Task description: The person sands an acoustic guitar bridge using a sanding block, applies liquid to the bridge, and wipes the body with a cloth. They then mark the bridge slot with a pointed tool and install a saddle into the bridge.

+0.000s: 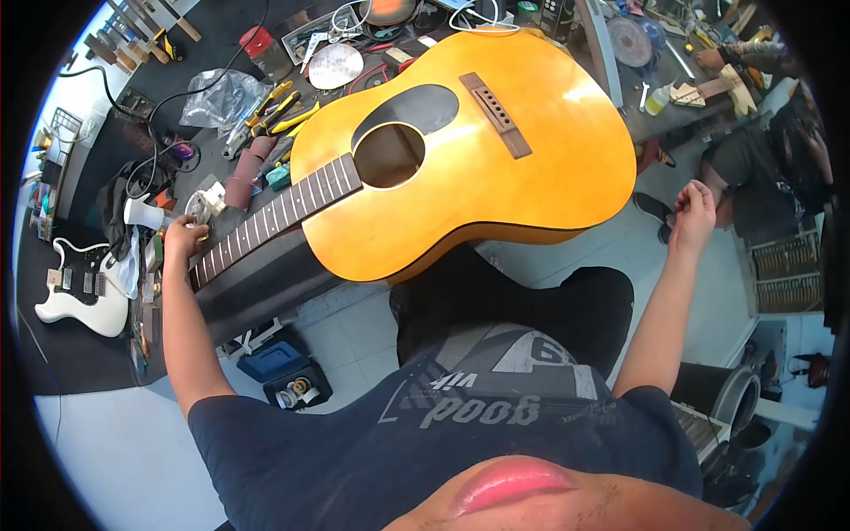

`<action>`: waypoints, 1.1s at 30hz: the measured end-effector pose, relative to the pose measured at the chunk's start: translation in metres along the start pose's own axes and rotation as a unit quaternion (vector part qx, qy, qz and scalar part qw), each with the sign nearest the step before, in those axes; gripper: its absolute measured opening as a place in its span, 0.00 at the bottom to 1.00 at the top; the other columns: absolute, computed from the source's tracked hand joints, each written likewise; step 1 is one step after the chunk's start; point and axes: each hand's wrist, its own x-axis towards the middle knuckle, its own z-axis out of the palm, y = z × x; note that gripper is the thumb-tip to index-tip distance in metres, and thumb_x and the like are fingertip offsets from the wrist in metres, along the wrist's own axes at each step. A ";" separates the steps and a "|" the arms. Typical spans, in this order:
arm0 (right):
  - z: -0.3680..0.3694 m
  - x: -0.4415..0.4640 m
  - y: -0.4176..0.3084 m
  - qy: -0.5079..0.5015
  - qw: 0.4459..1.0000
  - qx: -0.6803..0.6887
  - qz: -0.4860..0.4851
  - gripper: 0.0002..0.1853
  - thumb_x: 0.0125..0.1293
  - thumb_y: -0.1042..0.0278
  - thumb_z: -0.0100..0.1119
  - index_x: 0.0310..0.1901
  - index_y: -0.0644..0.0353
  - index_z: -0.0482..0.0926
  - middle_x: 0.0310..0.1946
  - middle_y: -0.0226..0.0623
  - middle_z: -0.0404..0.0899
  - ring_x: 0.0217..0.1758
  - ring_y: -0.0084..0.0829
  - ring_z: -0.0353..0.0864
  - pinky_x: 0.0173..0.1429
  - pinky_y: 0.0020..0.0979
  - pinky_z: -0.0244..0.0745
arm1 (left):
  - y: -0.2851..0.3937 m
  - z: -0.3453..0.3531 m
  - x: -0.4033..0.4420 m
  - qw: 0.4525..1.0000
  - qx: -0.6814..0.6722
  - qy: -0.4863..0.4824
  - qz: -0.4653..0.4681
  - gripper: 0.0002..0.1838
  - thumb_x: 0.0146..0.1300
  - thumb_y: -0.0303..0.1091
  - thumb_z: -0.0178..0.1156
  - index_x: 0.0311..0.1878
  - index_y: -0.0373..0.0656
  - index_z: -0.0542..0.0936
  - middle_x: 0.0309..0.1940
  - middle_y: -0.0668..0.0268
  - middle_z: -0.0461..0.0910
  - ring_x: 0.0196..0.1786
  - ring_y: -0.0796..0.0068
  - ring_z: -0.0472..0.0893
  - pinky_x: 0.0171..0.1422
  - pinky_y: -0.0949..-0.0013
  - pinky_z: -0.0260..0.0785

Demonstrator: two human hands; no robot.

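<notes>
An orange-yellow acoustic guitar [567, 159] lies face up across the bench, its body overhanging the front edge on the right. It has a dark pickguard [416, 113], a bare bridge [496, 115] and no strings on it. The fretboard [276, 212] runs down to the left. My left hand [184, 237] is just beyond the neck's far end, fingers curled in among small items; what they grip is hidden. Off the right side of the body, my right hand [693, 217] is raised in the air with its fingers curled in, and nothing shows in it.
Pliers [282, 111], a sanding roll [243, 177], a plastic bag [221, 102] and a red container [264, 51] crowd the bench. A white electric guitar body [84, 288] lies at left. A blue toolbox [274, 358] stands on the floor. Another person's hand [708, 59] is at right.
</notes>
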 end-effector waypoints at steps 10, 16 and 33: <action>0.063 -0.025 -0.033 -0.141 0.975 -0.121 -0.125 0.08 0.78 0.68 0.66 0.52 0.62 0.84 0.42 0.27 0.84 0.46 0.19 0.81 0.52 0.24 0.75 | 0.173 0.053 -0.174 0.916 -0.313 -0.009 0.252 0.23 0.79 0.33 0.64 0.71 0.35 0.78 0.56 0.61 0.87 0.54 0.75 0.84 0.53 0.69 0.79; 0.194 -0.058 -0.088 -0.334 0.848 -0.323 -0.255 0.22 0.75 0.53 0.69 0.59 0.62 0.85 0.59 0.42 0.86 0.61 0.38 0.86 0.70 0.39 0.77 | 0.309 0.147 -0.184 0.829 -0.270 -0.321 0.371 0.23 0.79 0.32 0.64 0.72 0.35 0.77 0.56 0.61 0.88 0.55 0.79 0.84 0.58 0.72 0.76; 0.207 -0.066 -0.073 -0.329 0.756 -0.475 -0.309 0.29 0.72 0.44 0.71 0.64 0.56 0.84 0.67 0.40 0.82 0.74 0.44 0.77 0.81 0.44 0.67 | 0.347 0.202 -0.224 0.777 -0.028 -0.243 0.580 0.21 0.66 0.30 0.69 0.61 0.34 0.86 0.40 0.55 0.88 0.37 0.68 0.86 0.45 0.66 0.77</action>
